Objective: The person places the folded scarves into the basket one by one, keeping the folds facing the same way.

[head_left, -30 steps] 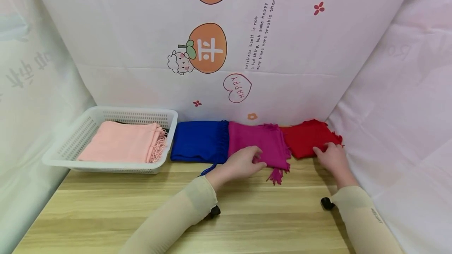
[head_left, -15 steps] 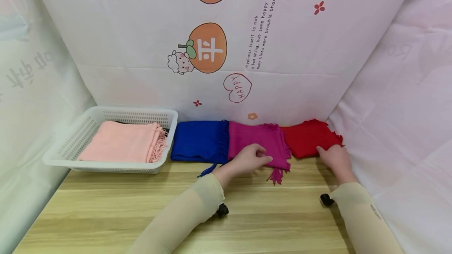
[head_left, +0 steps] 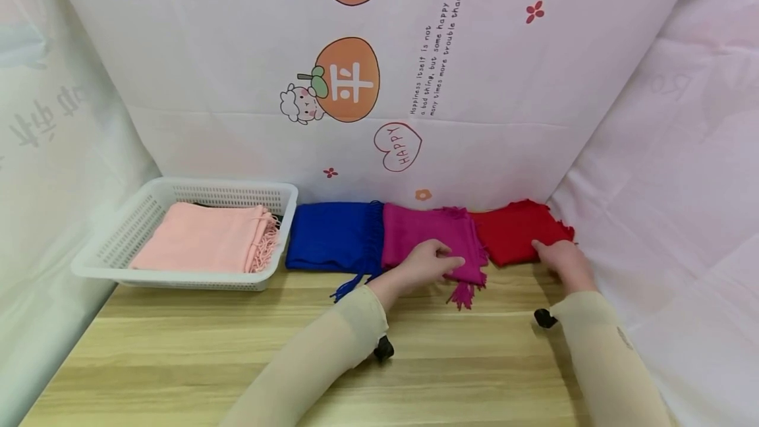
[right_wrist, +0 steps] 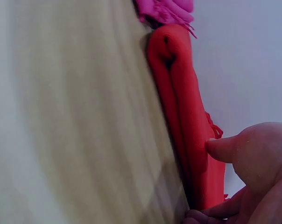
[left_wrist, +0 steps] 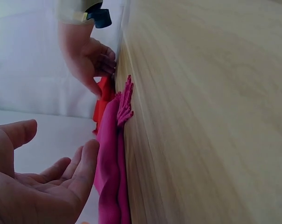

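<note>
A folded red scarf lies at the right end of a row of scarves. My right hand is at its front corner. In the right wrist view the thumb rests on top of the red scarf, while the fingers are low at its edge by the table. Beside it lies a folded magenta scarf with a fringe hanging over its front. My left hand hovers over the front of the magenta scarf, fingers loosely bent and thumb apart, nothing in its grasp.
A folded blue scarf lies left of the magenta one. Farther left stands a white plastic basket holding a folded pink scarf over something dark. A printed white cloth rises behind the wooden table, with white cloth on both sides.
My left hand has shifted a little to the right over the magenta scarf. My right hand has moved slightly right and its fingers have tucked in at the red scarf's edge.
</note>
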`<state>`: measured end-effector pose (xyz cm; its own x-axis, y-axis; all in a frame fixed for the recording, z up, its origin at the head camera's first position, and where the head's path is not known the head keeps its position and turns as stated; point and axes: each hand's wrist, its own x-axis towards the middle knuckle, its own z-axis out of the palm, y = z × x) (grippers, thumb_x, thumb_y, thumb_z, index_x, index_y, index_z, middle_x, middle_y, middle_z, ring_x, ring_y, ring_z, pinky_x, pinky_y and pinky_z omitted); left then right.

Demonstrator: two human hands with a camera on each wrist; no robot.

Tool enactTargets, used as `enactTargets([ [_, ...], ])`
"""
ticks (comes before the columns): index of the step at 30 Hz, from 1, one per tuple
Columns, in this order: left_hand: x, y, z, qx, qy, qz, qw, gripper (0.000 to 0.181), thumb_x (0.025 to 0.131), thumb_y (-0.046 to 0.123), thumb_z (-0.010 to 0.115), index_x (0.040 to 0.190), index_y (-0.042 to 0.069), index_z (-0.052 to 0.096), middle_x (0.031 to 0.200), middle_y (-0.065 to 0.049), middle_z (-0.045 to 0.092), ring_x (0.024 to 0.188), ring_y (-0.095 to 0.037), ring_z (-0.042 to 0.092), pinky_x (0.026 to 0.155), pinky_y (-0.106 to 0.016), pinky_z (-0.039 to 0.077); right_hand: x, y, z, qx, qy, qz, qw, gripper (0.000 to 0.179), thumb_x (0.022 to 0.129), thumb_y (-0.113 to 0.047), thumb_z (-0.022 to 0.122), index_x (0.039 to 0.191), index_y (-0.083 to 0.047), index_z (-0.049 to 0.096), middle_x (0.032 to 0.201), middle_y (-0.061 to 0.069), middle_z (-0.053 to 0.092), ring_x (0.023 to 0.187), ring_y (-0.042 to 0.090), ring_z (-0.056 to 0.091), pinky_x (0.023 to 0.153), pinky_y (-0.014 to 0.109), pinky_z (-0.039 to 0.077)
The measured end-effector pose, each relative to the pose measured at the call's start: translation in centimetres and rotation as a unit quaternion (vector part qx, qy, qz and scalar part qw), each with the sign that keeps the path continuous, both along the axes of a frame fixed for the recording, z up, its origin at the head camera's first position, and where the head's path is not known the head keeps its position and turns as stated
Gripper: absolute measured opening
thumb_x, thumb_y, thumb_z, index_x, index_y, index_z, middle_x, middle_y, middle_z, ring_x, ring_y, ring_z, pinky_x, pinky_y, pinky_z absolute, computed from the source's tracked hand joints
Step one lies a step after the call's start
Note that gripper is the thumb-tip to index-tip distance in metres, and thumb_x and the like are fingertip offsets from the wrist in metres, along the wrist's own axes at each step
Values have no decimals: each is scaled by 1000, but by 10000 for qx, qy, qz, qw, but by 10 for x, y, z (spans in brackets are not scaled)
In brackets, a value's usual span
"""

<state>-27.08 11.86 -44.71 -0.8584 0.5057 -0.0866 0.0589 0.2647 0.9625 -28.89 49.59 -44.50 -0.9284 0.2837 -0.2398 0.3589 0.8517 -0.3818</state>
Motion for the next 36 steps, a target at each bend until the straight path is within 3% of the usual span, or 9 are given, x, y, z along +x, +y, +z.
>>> enactTargets([
  [3, 0, 2, -1, -16, -10, 19, 10000, 62, 108, 40, 75, 152, -1, 60, 115, -8, 78, 108, -34, 78, 95, -45, 63, -5, 1, 1, -179, -101, -195, 9996, 74, 113, -64, 42, 94, 3, 66, 95, 24, 66, 100, 44, 63, 92, 57, 52],
  [5, 0, 3, -2, -27, -7, 11, 10000, 60, 108, 40, 75, 151, 0, 61, 118, -7, 77, 108, -34, 78, 95, -44, 63, -8, 3, 0, -235, -137, -321, 9991, 71, 112, -65, 42, 86, -2, 62, 84, 18, 63, 95, 41, 62, 88, 53, 51],
  [13, -2, 4, -9, 17, -87, 121, 9999, 59, 109, 38, 75, 151, 0, 61, 120, -7, 75, 108, -32, 78, 93, -45, 64, -18, 1, -4, -90, -149, -521, 9985, 77, 110, -65, 46, 117, 10, 64, 110, 29, 61, 107, 47, 59, 94, 55, 54],
  [22, -3, 3, -14, 29, -96, 100, 9999, 60, 109, 39, 76, 152, 0, 61, 111, -5, 76, 107, -31, 78, 92, -44, 65, -20, -4, -3, -533, 50, -886, 9946, 64, 108, -57, 59, 110, 7, 63, 74, 10, 60, 70, 28, 62, 71, 41, 53],
  [28, -2, 6, -15, 100, -160, 43, 9998, 61, 109, 37, 76, 152, -3, 59, 113, -12, 78, 105, -30, 79, 90, -45, 66, -24, 2, -9, -889, 251, -1068, 9900, 70, 106, -53, 65, 126, 14, 60, 84, 13, 63, 70, 27, 62, 65, 37, 54],
  [36, 0, 8, -16, 177, -212, -42, 9996, 62, 109, 36, 76, 153, -4, 58, 113, -17, 79, 103, -32, 80, 91, -45, 66, -30, 4, -15, -1470, 349, -1467, 9776, 50, 103, -48, 71, 100, 1, 63, 65, 4, 57, 57, 20, 54, 59, 36, 50],
])
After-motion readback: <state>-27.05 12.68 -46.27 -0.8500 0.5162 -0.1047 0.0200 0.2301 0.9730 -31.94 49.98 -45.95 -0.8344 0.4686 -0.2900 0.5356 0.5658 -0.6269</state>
